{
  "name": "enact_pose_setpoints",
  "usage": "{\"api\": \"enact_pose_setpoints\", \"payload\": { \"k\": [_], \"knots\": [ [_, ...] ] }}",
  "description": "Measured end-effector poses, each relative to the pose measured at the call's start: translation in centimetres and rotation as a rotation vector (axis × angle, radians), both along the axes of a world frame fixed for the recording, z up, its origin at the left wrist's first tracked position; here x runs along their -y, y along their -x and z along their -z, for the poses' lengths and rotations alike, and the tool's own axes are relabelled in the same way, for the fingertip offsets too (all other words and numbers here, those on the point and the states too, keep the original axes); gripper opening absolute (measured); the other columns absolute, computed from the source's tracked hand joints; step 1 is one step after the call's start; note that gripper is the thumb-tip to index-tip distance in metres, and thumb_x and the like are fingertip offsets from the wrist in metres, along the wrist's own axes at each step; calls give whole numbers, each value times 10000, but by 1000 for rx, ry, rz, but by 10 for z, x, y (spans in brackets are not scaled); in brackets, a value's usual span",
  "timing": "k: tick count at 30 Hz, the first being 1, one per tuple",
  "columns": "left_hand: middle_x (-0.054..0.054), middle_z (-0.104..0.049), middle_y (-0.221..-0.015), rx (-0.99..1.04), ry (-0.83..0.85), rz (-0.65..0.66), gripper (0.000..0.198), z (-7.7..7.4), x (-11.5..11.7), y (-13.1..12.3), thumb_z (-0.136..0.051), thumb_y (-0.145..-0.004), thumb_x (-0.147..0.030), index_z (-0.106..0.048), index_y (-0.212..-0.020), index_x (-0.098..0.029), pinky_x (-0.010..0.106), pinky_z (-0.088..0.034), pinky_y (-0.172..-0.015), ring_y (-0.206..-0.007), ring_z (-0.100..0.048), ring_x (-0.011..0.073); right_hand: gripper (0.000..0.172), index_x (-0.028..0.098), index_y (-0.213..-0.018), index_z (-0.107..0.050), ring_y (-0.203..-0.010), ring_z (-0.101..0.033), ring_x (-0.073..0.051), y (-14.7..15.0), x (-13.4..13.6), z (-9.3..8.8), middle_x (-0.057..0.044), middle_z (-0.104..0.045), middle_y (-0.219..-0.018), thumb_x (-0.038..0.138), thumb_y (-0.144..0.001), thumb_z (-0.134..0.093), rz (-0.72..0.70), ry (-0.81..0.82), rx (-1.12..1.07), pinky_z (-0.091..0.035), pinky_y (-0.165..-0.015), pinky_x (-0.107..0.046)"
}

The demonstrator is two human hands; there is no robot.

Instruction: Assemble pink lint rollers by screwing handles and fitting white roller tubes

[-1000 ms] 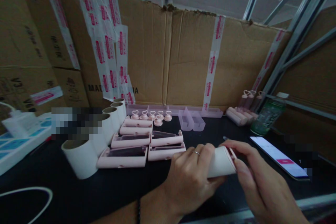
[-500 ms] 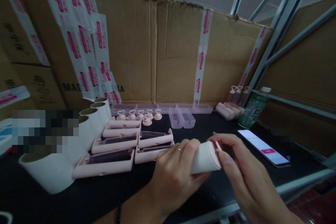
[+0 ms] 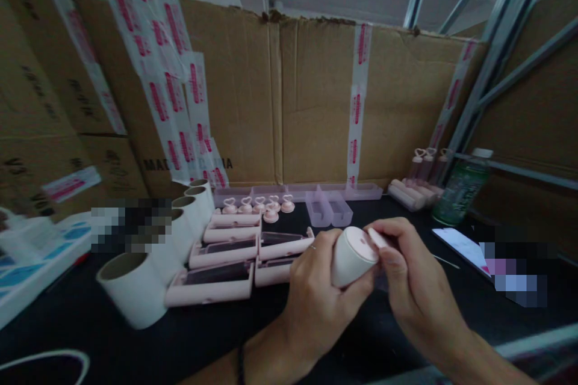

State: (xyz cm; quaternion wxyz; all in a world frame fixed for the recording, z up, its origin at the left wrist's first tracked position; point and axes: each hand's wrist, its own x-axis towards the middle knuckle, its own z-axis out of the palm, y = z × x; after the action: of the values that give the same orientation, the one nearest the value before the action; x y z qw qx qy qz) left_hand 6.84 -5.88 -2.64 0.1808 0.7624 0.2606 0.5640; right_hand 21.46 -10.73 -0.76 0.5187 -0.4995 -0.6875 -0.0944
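My left hand point(image 3: 316, 295) is wrapped round a white paper roll point(image 3: 348, 269), tilted toward me. A pale pink disc with a small hole point(image 3: 360, 243) fills the roll's near end. Beside this end, my right hand point(image 3: 418, 283) pinches a small flat pink piece point(image 3: 377, 238) between thumb and fingers; its lower part is hidden. To the left of my hands lie several pink holders with dark translucent covers point(image 3: 226, 249). Behind them stand several pink caps with heart-shaped loops point(image 3: 271, 212).
White paper rolls with cardboard cores point(image 3: 135, 295) line the left. Lilac trays point(image 3: 332, 213) sit at the back before a cardboard wall point(image 3: 316, 108). At right are pink rollers point(image 3: 406, 194), a green bottle point(image 3: 463, 189) and a phone point(image 3: 460, 246). A power strip point(image 3: 45, 271) lies far left.
The view has shifted, so the table's things appear further right. The roll's pink end now faces me more, and the pink piece in my right hand sits at its edge, tilted differently.
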Motion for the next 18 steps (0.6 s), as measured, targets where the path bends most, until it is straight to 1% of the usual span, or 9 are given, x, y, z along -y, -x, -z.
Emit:
{"api": "enact_pose_setpoints", "payload": {
  "k": [2, 5, 8, 10, 13, 15, 16, 18],
  "knots": [
    [1, -702, -955, 16, 39, 0, 335, 0, 3, 1, -765, -867, -368, -580, -1105, -221, 290, -517, -712, -831, -686, 185, 234, 188, -1115, -536, -804, -609, -144, 5, -3, 3, -34, -600, -967, 341, -1108, -358, 53, -29, -10, -477, -684, -233],
    [13, -699, -939, 48, 58, 7, 353, -1, 5, 3, -763, -865, -401, -580, -1100, -212, 299, -514, -689, -804, -680, 190, 330, 194, -1091, -558, -769, -630, -172, 9, -6, 9, -43, -635, -940, 436, -1105, -333, 172, -38, 4, -471, -646, -274],
    [11, -679, -905, 141, 19, 14, 335, -2, 6, 8, -751, -854, -368, -564, -1085, -215, 301, -505, -670, -778, -658, 188, 418, 210, -1105, -588, -740, -651, -203, 3, -10, 17, -47, -670, -913, 523, -1091, -311, 243, 75, -95, -464, -608, -311],
    [8, -663, -882, 196, 26, 43, 307, -3, 7, 10, -742, -846, -357, -561, -1053, -220, 294, -488, -651, -767, -637, 183, 465, 219, -1140, -604, -751, -664, -232, -6, -13, 22, -53, -682, -909, 573, -1078, -308, 269, 154, -145, -467, -605, -334],
    [-15, -627, -814, 240, 127, 155, 284, -6, 6, 11, -766, -811, -329, -554, -960, -212, 256, -449, -605, -697, -589, 147, 474, 236, -1165, -613, -863, -670, -254, -23, -22, 24, -55, -678, -1011, 596, -1069, -320, 235, 184, -111, -486, -676, -354],
    [-33, -586, -771, 286, 220, 217, 262, -10, 2, 11, -762, -807, -281, -539, -919, -202, 228, -434, -592, -653, -544, 116, 439, 246, -1164, -614, -978, -653, -249, -37, -35, 24, -42, -661, -1101, 568, -1076, -329, 172, 209, -79, -495, -790, -361],
    [-36, -570, -762, 305, 262, 226, 244, -13, 0, 11, -750, -821, -271, -534, -909, -199, 220, -433, -596, -649, -528, 109, 430, 241, -1156, -618, -1022, -640, -248, -45, -43, 24, -41, -655, -1122, 558, -1077, -338, 136, 234, -63, -492, -847, -366],
    [-34, -550, -755, 305, 327, 221, 211, -18, -5, 13, -715, -868, -295, -532, -901, -193, 219, -434, -604, -651, -507, 107, 461, 208, -1083, -643, -1017, -638, -255, -61, -62, 28, -62, -663, -1086, 574, -1062, -362, 58, 287, -29, -494, -902, -379]
  ]
}}
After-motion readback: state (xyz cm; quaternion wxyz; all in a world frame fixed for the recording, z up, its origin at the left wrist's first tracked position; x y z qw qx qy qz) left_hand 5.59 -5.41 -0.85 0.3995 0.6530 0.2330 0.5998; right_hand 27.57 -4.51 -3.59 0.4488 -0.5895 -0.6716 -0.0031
